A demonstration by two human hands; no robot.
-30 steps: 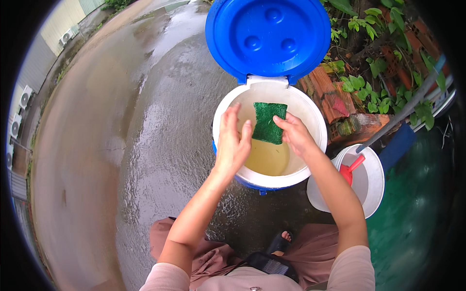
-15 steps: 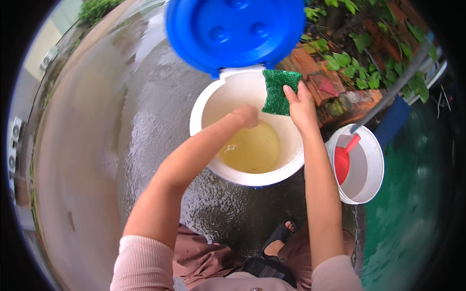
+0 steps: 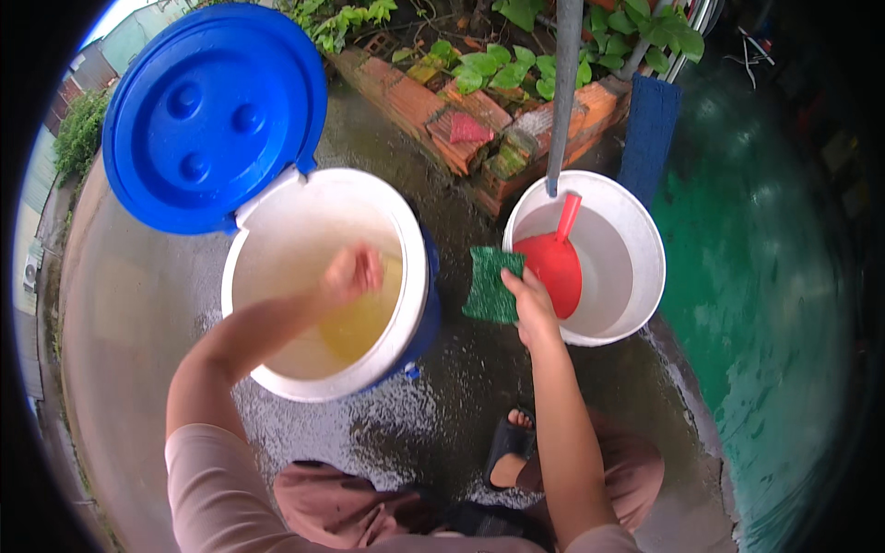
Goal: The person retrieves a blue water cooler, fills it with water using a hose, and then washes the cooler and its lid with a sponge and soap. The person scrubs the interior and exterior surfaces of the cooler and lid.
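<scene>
The step in hand looks like washing out the white cooler bucket, which stands on wet concrete with yellowish water in its bottom and its round blue lid swung open. The left hand is curled loosely inside it, empty as far as shows. The right hand pinches a green scouring pad between the cooler and a white pail holding a red scoop. Wetting the pad there seems the likely call. No labels or signs show.
</scene>
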